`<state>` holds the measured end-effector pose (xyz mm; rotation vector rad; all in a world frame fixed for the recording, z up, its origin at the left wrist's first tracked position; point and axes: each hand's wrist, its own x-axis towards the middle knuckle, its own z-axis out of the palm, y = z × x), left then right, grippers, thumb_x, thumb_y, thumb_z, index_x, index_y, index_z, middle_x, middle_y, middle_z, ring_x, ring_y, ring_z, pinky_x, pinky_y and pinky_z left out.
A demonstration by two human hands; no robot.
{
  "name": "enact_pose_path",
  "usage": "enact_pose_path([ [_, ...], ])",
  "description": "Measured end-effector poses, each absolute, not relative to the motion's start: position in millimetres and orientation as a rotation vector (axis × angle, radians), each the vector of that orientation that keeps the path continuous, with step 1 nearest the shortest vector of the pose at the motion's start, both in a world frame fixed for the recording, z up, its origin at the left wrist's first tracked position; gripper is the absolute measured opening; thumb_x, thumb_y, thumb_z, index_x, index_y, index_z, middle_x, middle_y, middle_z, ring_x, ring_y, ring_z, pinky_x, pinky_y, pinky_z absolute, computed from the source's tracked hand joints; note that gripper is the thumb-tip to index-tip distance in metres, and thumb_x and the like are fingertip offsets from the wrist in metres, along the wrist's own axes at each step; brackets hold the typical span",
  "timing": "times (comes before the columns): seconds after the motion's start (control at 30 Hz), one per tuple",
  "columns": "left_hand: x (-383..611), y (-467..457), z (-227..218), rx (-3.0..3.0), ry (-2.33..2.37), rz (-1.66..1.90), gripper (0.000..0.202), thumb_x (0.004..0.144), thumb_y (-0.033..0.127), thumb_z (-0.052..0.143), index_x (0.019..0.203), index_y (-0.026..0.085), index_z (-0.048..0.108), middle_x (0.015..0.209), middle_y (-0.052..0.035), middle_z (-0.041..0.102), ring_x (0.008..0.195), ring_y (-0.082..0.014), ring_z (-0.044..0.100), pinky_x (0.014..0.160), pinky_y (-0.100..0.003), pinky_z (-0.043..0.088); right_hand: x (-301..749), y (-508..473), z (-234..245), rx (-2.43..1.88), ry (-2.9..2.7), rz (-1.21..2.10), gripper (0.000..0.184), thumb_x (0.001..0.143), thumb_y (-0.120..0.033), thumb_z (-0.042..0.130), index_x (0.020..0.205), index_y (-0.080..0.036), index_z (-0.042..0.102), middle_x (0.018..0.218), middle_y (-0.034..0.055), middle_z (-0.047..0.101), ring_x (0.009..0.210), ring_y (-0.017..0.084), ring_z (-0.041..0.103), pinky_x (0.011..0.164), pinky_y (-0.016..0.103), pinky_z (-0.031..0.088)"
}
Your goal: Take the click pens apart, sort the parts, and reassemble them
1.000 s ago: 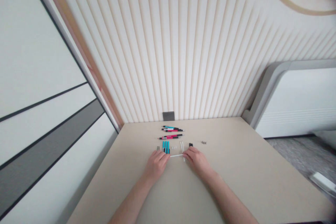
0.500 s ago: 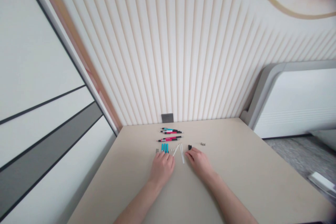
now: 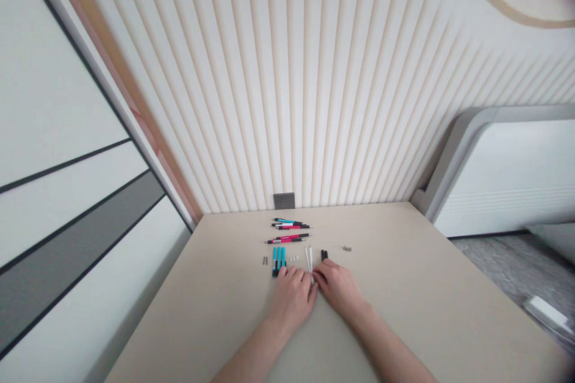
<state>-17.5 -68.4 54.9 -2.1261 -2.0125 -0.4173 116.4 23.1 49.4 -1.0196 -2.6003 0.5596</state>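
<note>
Thin white pen refills [image 3: 308, 256] lie lengthwise on the table, their near ends between my two hands. My left hand [image 3: 293, 294] is closed, thumb and fingers pinching at the near end of the refills. From the other side, the bent fingers of my right hand [image 3: 340, 287] close against the same end; the exact contact is partly hidden. Just beyond the right fingers are two black pen grips [image 3: 324, 254]. Several turquoise pen barrels [image 3: 279, 254] lie side by side beyond my left hand, with black parts at their near ends. Small white pieces [image 3: 293, 258] sit between barrels and refills.
Small springs [image 3: 265, 261] lie left of the barrels, and small metal pieces [image 3: 347, 248] at the right. Pink and black pens [image 3: 288, 239] and a mixed group of pens [image 3: 291, 224] lie farther back. Beyond the table [image 3: 215, 287] stands a ribbed wall with a dark socket [image 3: 284, 200].
My left hand has moved right and nearer, and the slanted refill it held now lies alongside the others. My right hand has shifted slightly left and nearer, to the refills' near ends.
</note>
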Motion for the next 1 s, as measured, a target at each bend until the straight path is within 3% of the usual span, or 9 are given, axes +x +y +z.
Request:
enact_pose_path([
  [0.07,-20,-72,55,-2.17,-2.025,-0.432,0.011,0.089,0.024,0.055,0.091,0.018,0.064,0.085,-0.0058,0.064,0.084,-0.025,0.057,0.075,-0.042,0.044,116,23,49,-1.027,-2.593,0.575,0.022,0.095,-0.024,0.049,0.089,-0.024,0.07,0.087,0.0033,0.067,0.079,0.016,0.064,0.068,0.023,0.041],
  [0.2,-27,-73,56,-2.254,-2.005,-0.512,0.023,0.09,0.021,0.054,0.112,0.019,0.061,0.095,-0.0054,0.062,0.091,-0.0243,0.057,0.077,-0.04,0.046,117,24,49,-1.028,-2.558,0.628,0.022,0.095,-0.024,0.049,0.092,-0.024,0.07,0.087,0.0032,0.066,0.08,0.016,0.064,0.068,0.023,0.042],
  [0.37,-29,-69,54,-2.3,-1.97,-0.609,0.031,0.094,0.018,0.048,0.123,0.021,0.056,0.104,-0.0064,0.063,0.096,-0.0237,0.058,0.081,-0.039,0.048,119,27,47,-1.047,-2.432,0.722,0.028,0.096,-0.025,0.043,0.096,-0.022,0.071,0.088,0.0051,0.065,0.079,0.016,0.064,0.071,0.024,0.044],
  [0.57,-31,-67,42,-2.352,-1.907,-0.62,0.027,0.095,0.015,0.05,0.118,0.022,0.062,0.118,-0.0072,0.063,0.105,-0.0235,0.057,0.09,-0.04,0.049,120,32,42,-1.096,-2.292,0.74,0.032,0.094,-0.024,0.04,0.102,-0.02,0.071,0.09,0.007,0.066,0.074,0.017,0.064,0.072,0.026,0.048],
  [0.73,-31,-65,41,-2.391,-1.904,-0.603,0.025,0.096,0.014,0.047,0.111,0.022,0.064,0.116,-0.0058,0.065,0.108,-0.0221,0.057,0.093,-0.038,0.049,120,33,40,-1.087,-2.262,0.753,0.029,0.09,-0.022,0.045,0.108,-0.02,0.068,0.094,0.0071,0.069,0.081,0.019,0.066,0.077,0.028,0.05],
  [0.9,-28,-62,45,-2.425,-1.918,-0.565,0.025,0.094,0.009,0.046,0.106,0.02,0.065,0.112,-0.0054,0.065,0.107,-0.0218,0.058,0.094,-0.037,0.049,120,33,39,-1.112,-2.249,0.783,0.023,0.089,-0.026,0.047,0.092,-0.021,0.068,0.091,0.0066,0.071,0.082,0.02,0.066,0.08,0.03,0.05],
  [1.0,-28,-61,45,-2.416,-1.936,-0.629,0.026,0.093,0.007,0.046,0.106,0.021,0.064,0.11,-0.0053,0.065,0.106,-0.0213,0.058,0.093,-0.036,0.049,120,33,39,-1.087,-2.25,0.765,0.025,0.09,-0.024,0.046,0.094,-0.02,0.069,0.095,0.008,0.071,0.084,0.02,0.066,0.082,0.031,0.05],
])
